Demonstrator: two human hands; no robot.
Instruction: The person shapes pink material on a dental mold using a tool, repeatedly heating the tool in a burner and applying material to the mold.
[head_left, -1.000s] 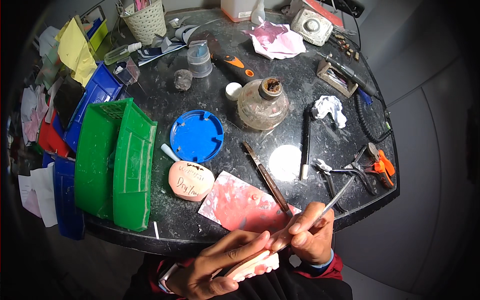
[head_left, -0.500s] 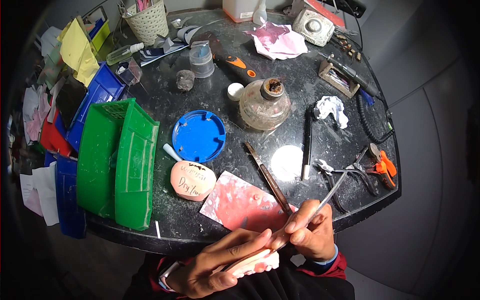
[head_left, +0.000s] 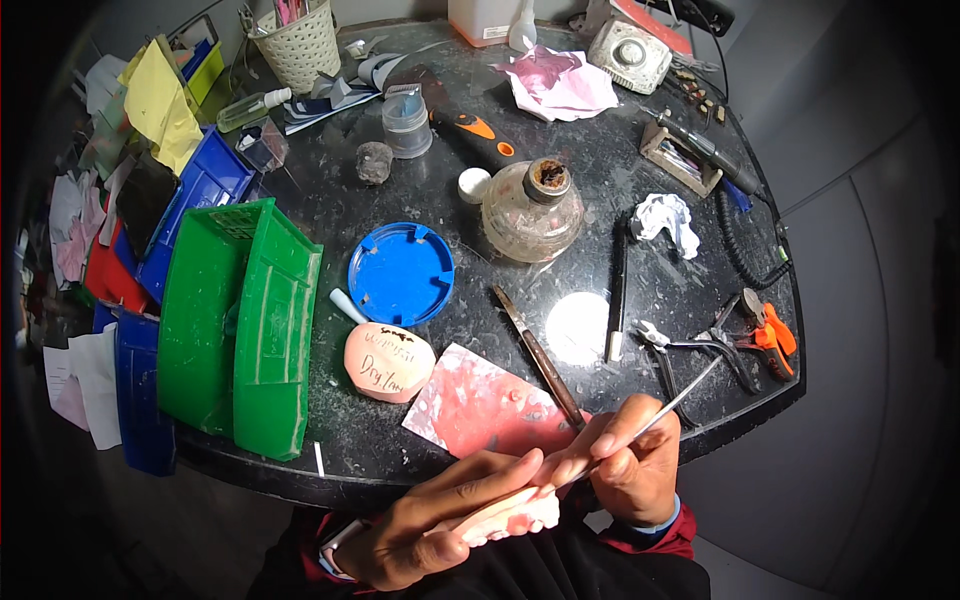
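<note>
At the far left of the dark round table (head_left: 600, 190) we saw stacked blue bins (head_left: 190, 190), with a green tray and its open lid (head_left: 240, 325) lying nearer to us. Right of the green tray lay a round blue lid (head_left: 400, 272), and just near of it a peach-coloured oval block (head_left: 389, 361) with handwriting on it, touching a small white-tipped stick. A pink-stained slab (head_left: 480, 408) sat at the near edge, right of the block. Below it, off the table's edge, our left hand (head_left: 425, 525) cupped a pale pink denture piece with white teeth (head_left: 505, 517), the fingers curled under it and the thumb stretched along its top. A long brown-handled blade (head_left: 540, 357) lay on the table just beyond the hands, and farther back stood a glass spirit lamp (head_left: 530, 208). Our right hand (head_left: 632, 468) was closed in a pinch around a thin metal instrument (head_left: 680, 398), the fingers pressed together on its shaft, its near tip meeting the denture piece and its far end slanting up to the right. At the right edge lay pliers (head_left: 700, 348) and orange-handled cutters (head_left: 772, 333), with a crumpled white tissue (head_left: 668, 218) farther back.
</note>
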